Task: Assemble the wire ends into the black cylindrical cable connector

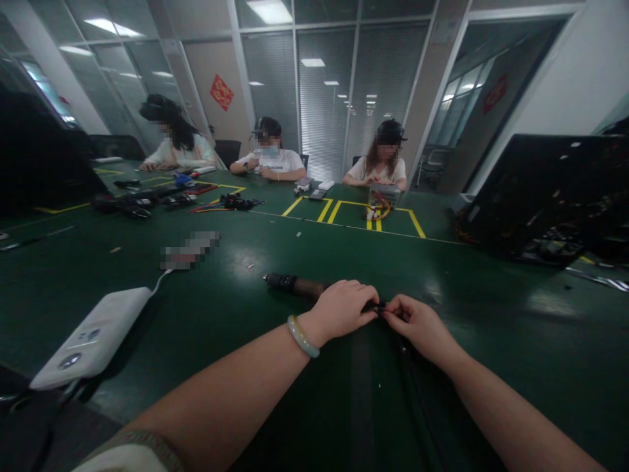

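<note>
My left hand (341,307) is closed around the rear part of a dark electric screwdriver (308,287), whose metal tip points left over the green table. At the screwdriver's back end my right hand (417,324) is closed in a pinch on the end of a black cable (411,377). Both hands' fingertips almost meet there, around a small dark piece whose details are hidden. From that spot the cable runs down the table towards me. A pale bangle (303,336) circles my left wrist.
A white power strip (98,334) lies at left, near a blurred-out flat object (190,250). Bundled black cables (142,200) sit farther back. A big black panel (531,196) stands at right. Three people are seated across the green table (275,373), one by a metal box (386,194) with wires.
</note>
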`<state>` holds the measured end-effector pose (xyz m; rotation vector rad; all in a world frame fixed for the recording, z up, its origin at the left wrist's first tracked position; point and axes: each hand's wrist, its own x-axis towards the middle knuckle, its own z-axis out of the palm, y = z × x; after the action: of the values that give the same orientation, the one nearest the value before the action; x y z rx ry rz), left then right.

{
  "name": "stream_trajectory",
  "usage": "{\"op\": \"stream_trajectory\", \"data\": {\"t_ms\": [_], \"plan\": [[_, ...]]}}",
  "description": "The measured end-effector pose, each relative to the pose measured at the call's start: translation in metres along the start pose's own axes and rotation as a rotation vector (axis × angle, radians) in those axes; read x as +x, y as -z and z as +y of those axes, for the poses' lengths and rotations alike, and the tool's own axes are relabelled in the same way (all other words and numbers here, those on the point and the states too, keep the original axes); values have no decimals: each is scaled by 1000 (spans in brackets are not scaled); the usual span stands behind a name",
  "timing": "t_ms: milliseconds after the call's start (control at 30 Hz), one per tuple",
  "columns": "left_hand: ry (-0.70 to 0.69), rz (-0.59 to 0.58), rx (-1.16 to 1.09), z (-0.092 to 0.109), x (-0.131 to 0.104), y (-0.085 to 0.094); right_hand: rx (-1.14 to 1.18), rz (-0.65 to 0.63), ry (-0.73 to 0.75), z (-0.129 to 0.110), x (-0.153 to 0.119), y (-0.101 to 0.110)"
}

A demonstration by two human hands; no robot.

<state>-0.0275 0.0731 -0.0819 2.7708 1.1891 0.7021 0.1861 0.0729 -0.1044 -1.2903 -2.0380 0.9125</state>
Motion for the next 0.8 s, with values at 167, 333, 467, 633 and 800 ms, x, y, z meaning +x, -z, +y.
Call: {"op": "stream_trajectory", "data": {"t_ms": [167, 333, 467, 633, 800], "plan": [[-35, -20, -3, 2, 0, 1, 7, 1, 6, 1, 1, 0], [10, 3, 6, 3, -1, 0, -8, 11, 19, 3, 3, -1], [11, -7, 14, 4, 0, 0, -23, 13, 9, 1, 2, 0], [9, -1, 25, 4, -1, -1, -14, 21, 18, 0, 2, -1], [37, 9, 18, 5, -1, -1, 4, 28, 22, 3, 3, -2]]}}
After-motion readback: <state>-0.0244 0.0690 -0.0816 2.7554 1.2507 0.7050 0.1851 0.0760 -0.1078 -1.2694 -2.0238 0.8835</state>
